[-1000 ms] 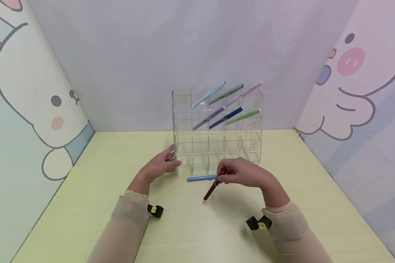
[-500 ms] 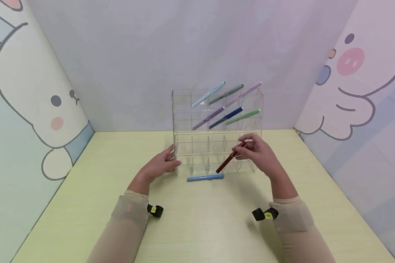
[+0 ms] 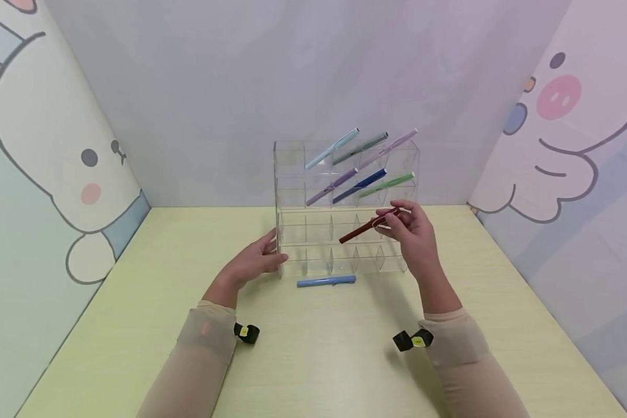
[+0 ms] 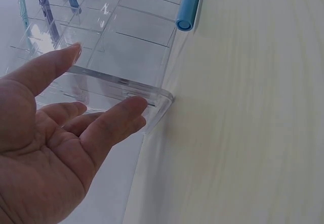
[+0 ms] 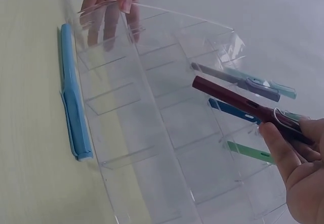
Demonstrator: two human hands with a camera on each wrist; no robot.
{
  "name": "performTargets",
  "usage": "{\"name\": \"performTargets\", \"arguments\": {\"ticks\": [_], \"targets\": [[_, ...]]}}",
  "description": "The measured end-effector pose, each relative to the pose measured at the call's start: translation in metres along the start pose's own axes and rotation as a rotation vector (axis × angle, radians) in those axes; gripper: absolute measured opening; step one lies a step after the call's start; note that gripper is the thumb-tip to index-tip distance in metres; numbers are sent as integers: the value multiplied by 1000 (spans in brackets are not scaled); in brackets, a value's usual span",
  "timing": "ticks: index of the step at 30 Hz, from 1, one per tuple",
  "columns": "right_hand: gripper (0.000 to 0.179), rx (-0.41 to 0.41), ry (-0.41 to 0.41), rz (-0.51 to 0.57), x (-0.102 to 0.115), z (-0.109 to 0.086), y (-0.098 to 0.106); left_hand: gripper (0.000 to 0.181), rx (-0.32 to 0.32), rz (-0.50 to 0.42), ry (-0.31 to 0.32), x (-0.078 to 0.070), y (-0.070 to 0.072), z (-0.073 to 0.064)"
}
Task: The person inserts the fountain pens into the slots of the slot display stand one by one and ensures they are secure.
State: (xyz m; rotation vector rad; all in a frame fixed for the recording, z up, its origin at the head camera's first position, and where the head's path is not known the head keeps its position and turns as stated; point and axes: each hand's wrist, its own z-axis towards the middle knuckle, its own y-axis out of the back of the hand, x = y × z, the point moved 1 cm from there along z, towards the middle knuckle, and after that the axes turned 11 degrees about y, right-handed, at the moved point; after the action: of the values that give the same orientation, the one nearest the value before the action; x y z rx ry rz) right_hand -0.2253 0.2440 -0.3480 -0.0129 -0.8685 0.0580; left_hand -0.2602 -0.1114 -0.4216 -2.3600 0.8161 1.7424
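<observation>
A clear acrylic pen rack (image 3: 292,232) with rows of compartments stands on the table. My left hand (image 3: 253,264) touches its left side, fingers fairly straight along the outer panel (image 4: 101,82) and the thumb at the front edge. My right hand (image 3: 415,235) pinches a dark red pen (image 3: 356,232) near its clip end. The pen is tilted in front of the third row, its free end pointing left and down. In the right wrist view, the red pen (image 5: 228,95) overlaps pens in the rack. A light blue pen (image 3: 324,281) lies on the table before the rack.
Several pens rest slanted in the upper two rows, among them a purple pen (image 3: 331,187), a dark blue pen (image 3: 359,186) and a green pen (image 3: 388,184). A grey back wall (image 3: 214,116) and printed side panels surround the pale table (image 3: 313,360).
My right hand has lifted the dark red pen from low over the table up to the rack's third row, turning it flatter. My left hand stays at the rack's side.
</observation>
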Motion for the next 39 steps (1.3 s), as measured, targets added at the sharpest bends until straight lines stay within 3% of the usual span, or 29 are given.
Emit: {"name": "performTargets", "arguments": {"ticks": [7,15,22,29,39], "targets": [[38,-87,56,107,-3,5,-12,85,-2,-5,-3,0,1,-2],[44,-140,104,122,-3,20,-20,87,-9,-7,4,0,0,-2],[34,-166,123,100,-8,30,-31,85,-11,-1,2,-2,-1,-3],[33,-154,86,42,-17,28,-40,87,-5,1,0,-2,-3,-1],[31,-62,-6,-80,-29,23,-53,86,-3,-6,-7,0,0,3]]}}
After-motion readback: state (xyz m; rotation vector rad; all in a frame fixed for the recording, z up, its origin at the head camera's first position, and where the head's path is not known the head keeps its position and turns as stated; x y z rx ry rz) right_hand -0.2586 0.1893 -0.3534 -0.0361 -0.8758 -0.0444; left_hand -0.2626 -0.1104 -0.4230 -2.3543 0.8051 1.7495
